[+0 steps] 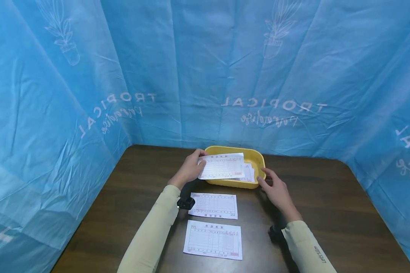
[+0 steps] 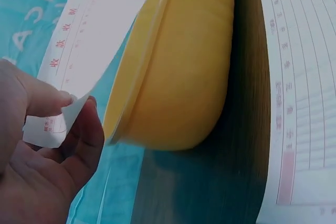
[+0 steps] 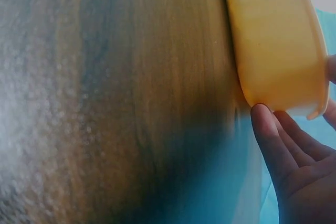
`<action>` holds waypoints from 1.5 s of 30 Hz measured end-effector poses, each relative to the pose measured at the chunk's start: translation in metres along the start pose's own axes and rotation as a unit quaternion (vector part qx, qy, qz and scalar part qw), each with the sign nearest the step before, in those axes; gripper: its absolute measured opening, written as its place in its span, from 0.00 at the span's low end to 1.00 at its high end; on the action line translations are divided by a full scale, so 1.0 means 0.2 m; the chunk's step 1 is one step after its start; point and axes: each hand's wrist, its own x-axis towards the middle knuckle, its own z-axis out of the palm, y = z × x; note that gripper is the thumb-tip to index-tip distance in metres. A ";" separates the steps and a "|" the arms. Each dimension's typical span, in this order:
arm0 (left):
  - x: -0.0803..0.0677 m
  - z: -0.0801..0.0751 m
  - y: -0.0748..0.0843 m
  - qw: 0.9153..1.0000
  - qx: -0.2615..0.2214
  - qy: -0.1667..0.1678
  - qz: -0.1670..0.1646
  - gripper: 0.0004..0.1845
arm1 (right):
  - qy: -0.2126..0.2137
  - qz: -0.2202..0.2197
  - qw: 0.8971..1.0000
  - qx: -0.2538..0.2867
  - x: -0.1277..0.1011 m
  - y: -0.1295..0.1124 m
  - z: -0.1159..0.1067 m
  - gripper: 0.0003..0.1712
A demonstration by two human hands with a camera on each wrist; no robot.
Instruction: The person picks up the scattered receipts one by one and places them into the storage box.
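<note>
One white printed paper slip [image 1: 222,166], long axis left-right, pinched by left hand [image 1: 190,168]; right hand [image 1: 276,189], fingers relaxed, touches yellow plastic tray [image 1: 257,156].

A: What is seen lying on the desk [image 1: 328,197]?

B: Two printed forms are laid flat on the dark wood. The nearer form [image 1: 213,239] is placed close to the front edge; the farther form [image 1: 214,205] is set just behind it, a narrow strip of wood showing between them.

A: And behind the desk?

B: A blue cloth [image 1: 205,68] is hung around three sides. White potted plants and the words "TROPICAL paradise" are printed on it, shown mirrored. The cloth is creased throughout.
</note>
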 end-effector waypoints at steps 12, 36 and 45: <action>0.05 0.07 0.03 0.999 0.015 -0.006 0.027 0.11 | -0.001 0.004 1.000 -0.003 -0.01 0.01 0.01 0.38; 0.14 0.17 0.06 0.990 0.111 -0.071 0.055 0.24 | 0.004 -0.003 1.000 0.001 -0.01 0.01 0.01 0.37; 0.13 0.17 0.06 0.986 0.135 -0.063 0.077 0.24 | 0.004 -0.007 1.000 0.007 -0.01 0.01 -0.01 0.38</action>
